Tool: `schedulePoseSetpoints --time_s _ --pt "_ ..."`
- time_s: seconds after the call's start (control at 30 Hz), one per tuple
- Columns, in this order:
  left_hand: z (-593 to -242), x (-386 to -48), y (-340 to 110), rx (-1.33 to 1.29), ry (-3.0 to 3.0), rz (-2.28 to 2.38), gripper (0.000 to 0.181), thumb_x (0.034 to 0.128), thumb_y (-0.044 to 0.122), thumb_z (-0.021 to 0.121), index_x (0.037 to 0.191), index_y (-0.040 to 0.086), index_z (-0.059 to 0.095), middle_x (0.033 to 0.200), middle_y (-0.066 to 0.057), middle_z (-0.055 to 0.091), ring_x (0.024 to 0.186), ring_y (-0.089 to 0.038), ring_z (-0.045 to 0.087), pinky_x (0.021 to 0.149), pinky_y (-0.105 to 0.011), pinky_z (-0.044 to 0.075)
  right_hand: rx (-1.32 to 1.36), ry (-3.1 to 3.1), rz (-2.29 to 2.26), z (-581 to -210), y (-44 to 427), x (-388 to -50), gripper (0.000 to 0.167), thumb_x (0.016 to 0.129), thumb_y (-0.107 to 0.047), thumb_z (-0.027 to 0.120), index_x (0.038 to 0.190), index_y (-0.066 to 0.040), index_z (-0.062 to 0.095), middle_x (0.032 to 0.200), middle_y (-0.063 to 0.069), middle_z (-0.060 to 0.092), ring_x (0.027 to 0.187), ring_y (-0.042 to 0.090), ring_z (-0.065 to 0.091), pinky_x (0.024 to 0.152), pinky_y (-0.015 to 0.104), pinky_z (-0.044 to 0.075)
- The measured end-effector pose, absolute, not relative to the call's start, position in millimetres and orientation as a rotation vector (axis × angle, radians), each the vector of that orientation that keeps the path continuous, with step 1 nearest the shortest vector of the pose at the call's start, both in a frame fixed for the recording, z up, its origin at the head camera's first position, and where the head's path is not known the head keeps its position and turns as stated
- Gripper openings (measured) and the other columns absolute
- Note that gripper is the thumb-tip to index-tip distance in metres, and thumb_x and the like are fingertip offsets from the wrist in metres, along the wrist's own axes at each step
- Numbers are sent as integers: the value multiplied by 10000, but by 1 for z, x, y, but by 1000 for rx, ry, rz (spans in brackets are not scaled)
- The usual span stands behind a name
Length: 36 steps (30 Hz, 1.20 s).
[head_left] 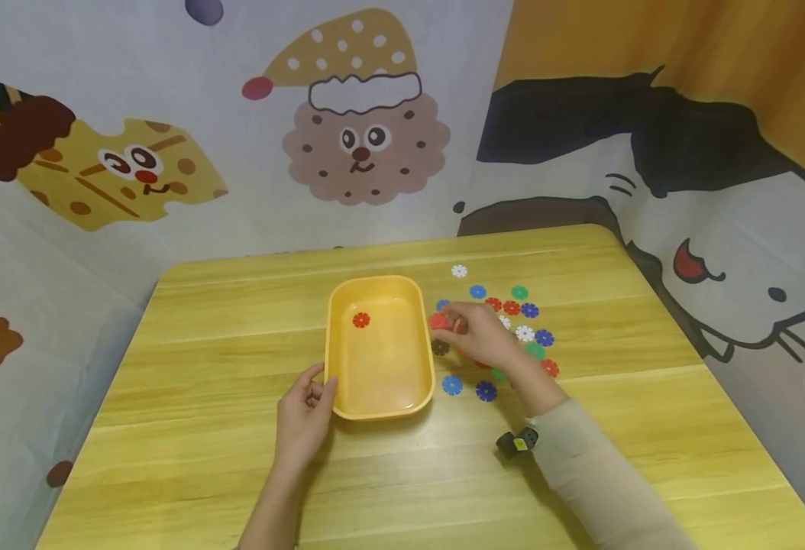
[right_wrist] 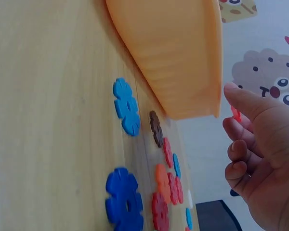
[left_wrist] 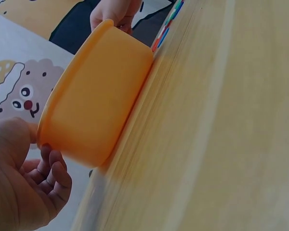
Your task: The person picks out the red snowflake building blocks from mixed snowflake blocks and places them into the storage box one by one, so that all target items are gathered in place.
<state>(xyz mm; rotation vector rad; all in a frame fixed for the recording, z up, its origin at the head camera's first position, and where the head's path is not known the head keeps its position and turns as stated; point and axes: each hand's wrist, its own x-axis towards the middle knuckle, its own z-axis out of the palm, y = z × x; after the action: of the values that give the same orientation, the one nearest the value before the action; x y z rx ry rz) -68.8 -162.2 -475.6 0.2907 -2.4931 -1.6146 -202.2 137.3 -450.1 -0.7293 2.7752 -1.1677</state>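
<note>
A yellow-orange plastic tray (head_left: 383,374) stands on the table, one red snowflake disc (head_left: 361,320) lying inside it. My left hand (head_left: 304,422) grips the tray's near left rim, thumb on top and fingers curled below, as the left wrist view shows. Just beyond the opposite rim, my right hand (head_left: 483,334) pinches another red snowflake disc (head_left: 440,321) between thumb and fingers. In the right wrist view that disc (right_wrist: 235,113) is mostly hidden behind the thumb. Beneath and around the right hand lie several loose discs, among them a light blue disc (head_left: 452,385) and a brown disc (head_left: 440,347).
The wooden table (head_left: 224,367) has a rounded far edge against a cartoon-printed curtain (head_left: 224,229). A white disc (head_left: 459,271) lies farthest back, a dark blue disc (head_left: 486,391) nearer me. A black strap device (head_left: 518,441) sits on my right wrist.
</note>
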Motion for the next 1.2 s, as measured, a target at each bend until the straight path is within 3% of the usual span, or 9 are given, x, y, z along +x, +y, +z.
schedulePoseSetpoints --time_s 0.37,0.63,0.83,1.2 --pt "-477 -70 -162 280 -2489 -1639 412 995 117 648 1376 -22 572 759 -72 595 621 -133 516 545 -218 447 -771 2770 -1268 -450 124 -205 382 896 -254 795 1180 -18 700 819 -23 634 663 141 587 574 277 533" --pt "-476 -70 -162 250 -2501 -1620 416 994 117 649 1374 -33 570 740 -56 568 616 -126 499 545 -217 437 -769 2749 -1255 -444 111 -207 456 916 -266 772 1260 14 664 891 9 655 657 139 589 569 277 533" --pt "-476 -70 -163 232 -2502 -1611 427 993 113 652 1381 -39 561 727 -50 553 609 -125 488 543 -216 424 -873 2742 -1283 -443 98 -210 416 904 -255 784 1212 7 687 854 -10 649 591 126 530 501 241 463" --pt "-475 -73 -164 214 -2506 -1588 436 979 99 669 1380 -34 562 717 -46 542 607 -137 487 545 -219 426 -965 2727 -1258 -439 71 -214 348 899 -256 794 1149 -29 712 844 -24 648 577 92 482 521 224 410"
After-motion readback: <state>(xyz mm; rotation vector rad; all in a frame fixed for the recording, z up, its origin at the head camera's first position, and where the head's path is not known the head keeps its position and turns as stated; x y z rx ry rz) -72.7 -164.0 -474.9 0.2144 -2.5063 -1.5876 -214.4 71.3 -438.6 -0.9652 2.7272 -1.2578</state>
